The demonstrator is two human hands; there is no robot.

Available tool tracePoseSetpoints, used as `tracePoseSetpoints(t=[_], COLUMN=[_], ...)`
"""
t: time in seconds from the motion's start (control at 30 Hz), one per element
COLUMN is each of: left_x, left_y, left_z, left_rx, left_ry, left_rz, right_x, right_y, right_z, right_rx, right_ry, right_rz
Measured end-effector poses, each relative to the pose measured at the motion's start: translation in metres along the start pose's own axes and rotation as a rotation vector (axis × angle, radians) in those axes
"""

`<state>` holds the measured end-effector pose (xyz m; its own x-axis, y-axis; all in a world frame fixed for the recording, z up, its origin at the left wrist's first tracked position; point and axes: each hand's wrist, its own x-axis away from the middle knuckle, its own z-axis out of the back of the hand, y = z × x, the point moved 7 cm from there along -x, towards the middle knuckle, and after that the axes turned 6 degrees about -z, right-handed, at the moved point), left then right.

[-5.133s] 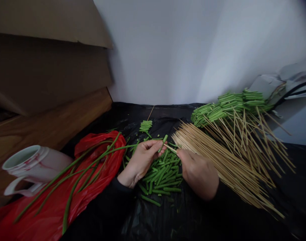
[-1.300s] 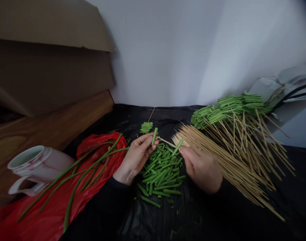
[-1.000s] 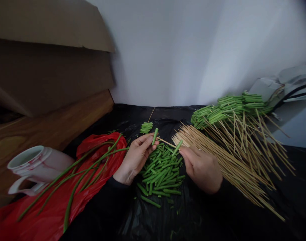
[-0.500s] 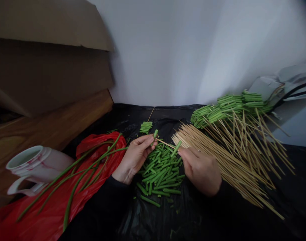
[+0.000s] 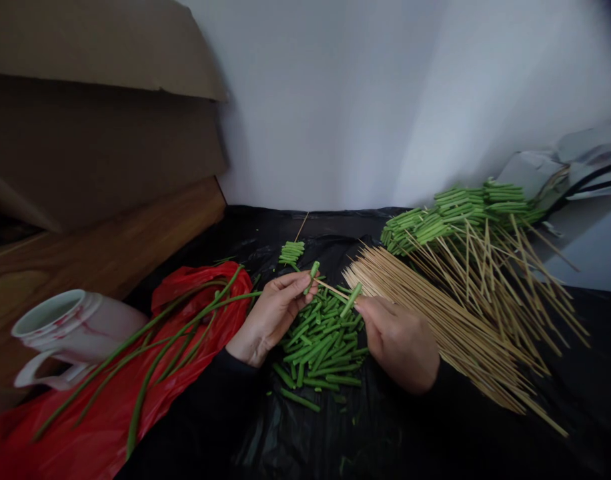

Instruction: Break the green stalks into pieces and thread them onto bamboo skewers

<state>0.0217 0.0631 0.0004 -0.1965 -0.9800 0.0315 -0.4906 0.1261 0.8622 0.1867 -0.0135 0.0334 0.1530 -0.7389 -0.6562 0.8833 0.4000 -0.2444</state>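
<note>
My left hand (image 5: pixel 278 310) pinches a short green stem piece (image 5: pixel 313 270) between thumb and fingers. My right hand (image 5: pixel 403 340) is closed on a thin wooden skewer (image 5: pixel 333 289), which spans the space between the hands. A second green piece (image 5: pixel 353 298) sits across the skewer at my right fingertips. The skewer's left end meets the piece in my left hand; whether it has gone through is unclear. Below both hands is a pile of cut green stem pieces (image 5: pixel 330 353). Beyond them lies one skewer threaded with several pieces (image 5: pixel 291 253).
Bare skewers (image 5: pixel 435 313) lie to the right, with filled skewers (image 5: pixel 455 207) stacked behind. On the left are a red plastic bag (image 5: pixel 185 387) with long stems (image 5: pixel 150 373), a white mug (image 5: pixel 80 327) and a cardboard box (image 5: pixel 105 147). Black plastic (image 5: pixel 310 440) covers the work surface.
My left hand and its stem piece have moved slightly right, nearer my right hand. The piece on the skewer by my right fingers has shifted a little.
</note>
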Motion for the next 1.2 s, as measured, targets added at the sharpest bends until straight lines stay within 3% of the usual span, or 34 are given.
tracePoseSetpoints(t=[0.2, 0.47, 0.73, 0.97, 1.2], left_x=[0.000, 0.002, 0.004, 0.006, 0.005], left_y=[-0.002, -0.006, -0.005, -0.007, -0.008], left_z=[-0.001, -0.005, -0.007, -0.009, -0.009], left_rx=[-0.006, 0.004, 0.005, -0.013, -0.041], left_ry=[0.019, -0.006, -0.013, -0.037, -0.049], left_rz=[0.006, 0.033, 0.046, 0.030, 0.029], right_x=[0.001, 0.001, 0.002, 0.002, 0.001], right_y=[0.002, 0.001, 0.000, 0.000, 0.000], right_z=[-0.006, -0.002, -0.012, -0.005, -0.010], right_rx=[-0.074, -0.087, -0.071, -0.099, -0.129], right_ry=[-0.058, -0.021, -0.152, -0.069, -0.173], right_rz=[-0.023, -0.006, -0.076, -0.044, -0.089])
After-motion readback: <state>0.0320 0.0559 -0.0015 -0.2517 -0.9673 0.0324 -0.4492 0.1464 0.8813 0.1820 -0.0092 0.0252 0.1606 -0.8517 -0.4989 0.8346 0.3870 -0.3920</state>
